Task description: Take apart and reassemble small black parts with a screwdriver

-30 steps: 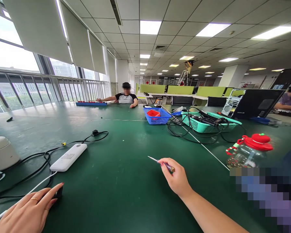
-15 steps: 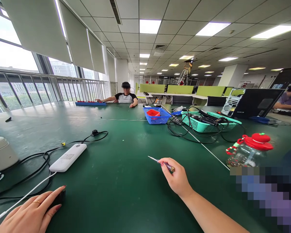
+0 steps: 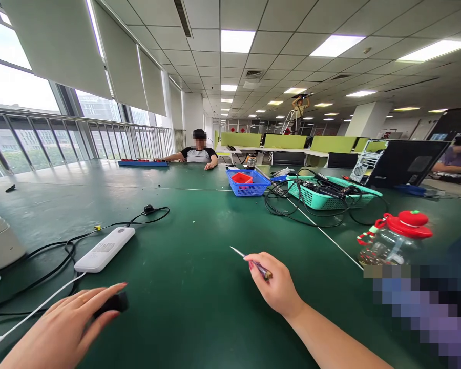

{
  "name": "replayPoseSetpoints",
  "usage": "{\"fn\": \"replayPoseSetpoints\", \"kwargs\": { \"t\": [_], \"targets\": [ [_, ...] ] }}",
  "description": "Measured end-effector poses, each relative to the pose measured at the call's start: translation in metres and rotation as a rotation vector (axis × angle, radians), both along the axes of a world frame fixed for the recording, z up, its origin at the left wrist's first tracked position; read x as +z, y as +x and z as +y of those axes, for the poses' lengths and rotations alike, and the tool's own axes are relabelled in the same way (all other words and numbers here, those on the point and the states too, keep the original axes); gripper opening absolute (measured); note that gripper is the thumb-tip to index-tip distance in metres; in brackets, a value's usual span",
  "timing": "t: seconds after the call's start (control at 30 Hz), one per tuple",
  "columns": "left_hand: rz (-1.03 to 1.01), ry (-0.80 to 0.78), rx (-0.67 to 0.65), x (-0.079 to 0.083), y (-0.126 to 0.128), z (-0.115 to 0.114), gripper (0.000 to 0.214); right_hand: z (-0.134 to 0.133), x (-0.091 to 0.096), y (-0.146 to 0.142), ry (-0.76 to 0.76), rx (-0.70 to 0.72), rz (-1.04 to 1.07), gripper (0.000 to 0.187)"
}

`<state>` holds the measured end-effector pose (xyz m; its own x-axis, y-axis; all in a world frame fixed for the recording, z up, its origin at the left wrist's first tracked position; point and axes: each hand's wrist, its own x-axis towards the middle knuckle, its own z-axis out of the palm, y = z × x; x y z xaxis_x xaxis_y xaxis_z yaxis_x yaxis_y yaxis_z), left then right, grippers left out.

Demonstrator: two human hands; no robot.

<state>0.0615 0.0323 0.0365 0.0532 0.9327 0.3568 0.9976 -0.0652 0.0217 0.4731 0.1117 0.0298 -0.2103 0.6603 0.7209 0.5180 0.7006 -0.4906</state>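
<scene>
Head view: I see the right hand pinching a slim metal-tipped screwdriver pen-style, tip angled up and left above the green tabletop. The left hand lies flat, fingertips closed on a small black block as if to pin it down. A white power strip with black cables lies beyond the left hand; bare green lies between both hands, with a red-lidded glass jar well right.

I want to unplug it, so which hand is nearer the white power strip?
Left. The left hand lies just below the power strip, holding a small black object. The right hand is far to its right.
</scene>
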Motion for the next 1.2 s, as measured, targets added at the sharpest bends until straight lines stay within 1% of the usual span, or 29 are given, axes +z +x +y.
{"fn": "replayPoseSetpoints", "kwargs": {
  "t": [0.07, 0.13, 0.2, 0.27, 0.33, 0.4, 0.47, 0.53, 0.7, 0.97, 1.07, 1.2],
  "targets": [
    [-0.058, -0.083, -0.113, 0.024, 0.04, 0.011, 0.042, -0.004, 0.002, -0.004, 0.083, 0.035, -0.107, 0.02],
    [-0.094, -0.199, -0.26, 0.046, 0.086, 0.026, 0.044, -0.009, 0.004, -0.007, 0.154, 0.077, -0.193, 0.022],
    [-0.11, -0.277, -0.403, 0.058, 0.13, 0.044, 0.041, -0.012, 0.007, -0.008, 0.217, 0.123, -0.265, 0.022],
    [-0.116, -0.323, -0.509, 0.06, 0.166, 0.065, 0.041, -0.014, 0.009, -0.007, 0.262, 0.143, -0.322, 0.022],
    [-0.117, -0.306, -0.533, 0.052, 0.191, 0.085, 0.036, -0.013, 0.01, -0.005, 0.264, 0.108, -0.336, 0.021],
    [-0.113, -0.262, -0.533, 0.04, 0.206, 0.101, 0.03, -0.011, 0.009, -0.005, 0.243, 0.037, -0.32, 0.021],
    [-0.109, -0.236, -0.535, 0.029, 0.214, 0.111, 0.029, -0.01, 0.008, -0.005, 0.221, -0.022, -0.309, 0.021],
    [-0.109, -0.227, -0.534, 0.019, 0.217, 0.115, 0.034, -0.009, 0.007, -0.007, 0.206, -0.046, -0.315, 0.021],
    [-0.186, -0.255, -0.551, 0.006, 0.213, 0.117, 0.043, -0.011, 0.007, -0.011, 0.176, -0.022, -0.332, 0.021],
    [-0.504, -0.354, -0.535, -0.005, 0.202, 0.123, 0.062, -0.015, 0.012, -0.013, 0.187, 0.017, -0.31, 0.018],
    [-0.554, -0.365, -0.533, -0.006, 0.2, 0.124, 0.065, -0.018, 0.014, -0.013, 0.218, 0.055, -0.321, 0.015],
    [-0.556, -0.374, -0.544, -0.007, 0.2, 0.124, 0.064, -0.021, 0.017, -0.015, 0.249, 0.125, -0.365, 0.013]
  ]
}}
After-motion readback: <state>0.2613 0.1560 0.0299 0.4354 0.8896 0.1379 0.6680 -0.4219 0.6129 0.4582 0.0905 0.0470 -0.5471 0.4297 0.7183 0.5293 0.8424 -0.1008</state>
